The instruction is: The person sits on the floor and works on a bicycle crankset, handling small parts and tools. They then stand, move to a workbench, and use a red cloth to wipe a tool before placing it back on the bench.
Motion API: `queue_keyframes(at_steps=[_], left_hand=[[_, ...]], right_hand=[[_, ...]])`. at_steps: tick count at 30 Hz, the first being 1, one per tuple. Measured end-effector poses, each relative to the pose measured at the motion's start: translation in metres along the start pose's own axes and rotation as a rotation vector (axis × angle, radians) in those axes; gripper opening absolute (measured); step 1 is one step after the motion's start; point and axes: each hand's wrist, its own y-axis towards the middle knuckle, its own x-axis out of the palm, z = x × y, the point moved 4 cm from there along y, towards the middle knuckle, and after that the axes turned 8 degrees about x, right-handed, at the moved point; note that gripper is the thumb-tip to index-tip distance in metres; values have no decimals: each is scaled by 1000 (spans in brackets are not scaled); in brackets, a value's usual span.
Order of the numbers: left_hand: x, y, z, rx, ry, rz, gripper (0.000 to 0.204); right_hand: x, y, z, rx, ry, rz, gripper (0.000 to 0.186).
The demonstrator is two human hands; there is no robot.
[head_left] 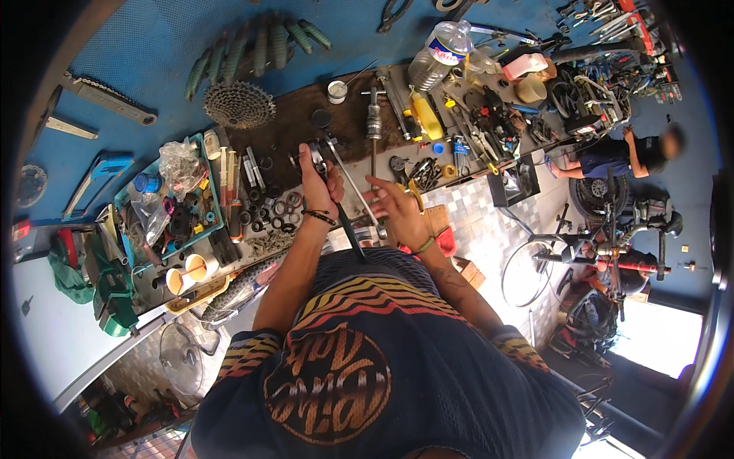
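Blue wall up top, messy workbench under it, all from the head cam, clock read from the middle of the view. Left hand (319, 187) is up at about 10-11 o'clock, closed round a tool (351, 233): bright metal head up by the thumb, dark handle running out at 5 o'clock from the fist toward the belly. Can't make out exactly what kind of tool it is.

Right hand (401, 216) is at 2 o'clock, fingers loosely spread, nothing gripped that I can see. Nearest to it is a long steel rod (352, 177), slanting between the two hands. Can't tell if the fingertips touch it.

Around the hands: metal rings (281, 213) scattered between 9 and 10, a teal bin (216, 197) crammed with parts at 9, a cassette (239, 105) between 10 and 11. Brown mat (294, 115) at 11, with a little white tub (336, 92) near its top edge. Yellow bottle (427, 116) around 1, clear jug (440, 65) farther out the same way.

Farther off, a fan (181, 358) at 8, a bike wheel (527, 273) between 3 and 4, and another person (638, 155) between 2 and 3.
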Motion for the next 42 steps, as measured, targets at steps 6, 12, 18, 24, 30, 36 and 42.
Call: queue_keyframes(at_steps=[6,12,18,24,30,36,42], left_hand=[[-13,14,-7,76,93,58,75],[-24,36,-14,60,82,63,77],[-29,52,-13,85,78,65,78],[-37,65,-14,18,77,52,79],[-31,64,-10,-17,150,119,79],[-36,71,-9,-16,146,73,78],[-27,49,31,-256,-129,-202,76]], right_hand=[[29,-8,8,394,-158,-149,42],[49,11,11,132,-519,136,38],[64,34,15,-50,-573,129,38],[70,49,10,34,-496,202,37],[79,60,26,8,-534,263,38],[77,75,70,-66,-612,215,33],[48,106,58,-341,-795,255,27]])
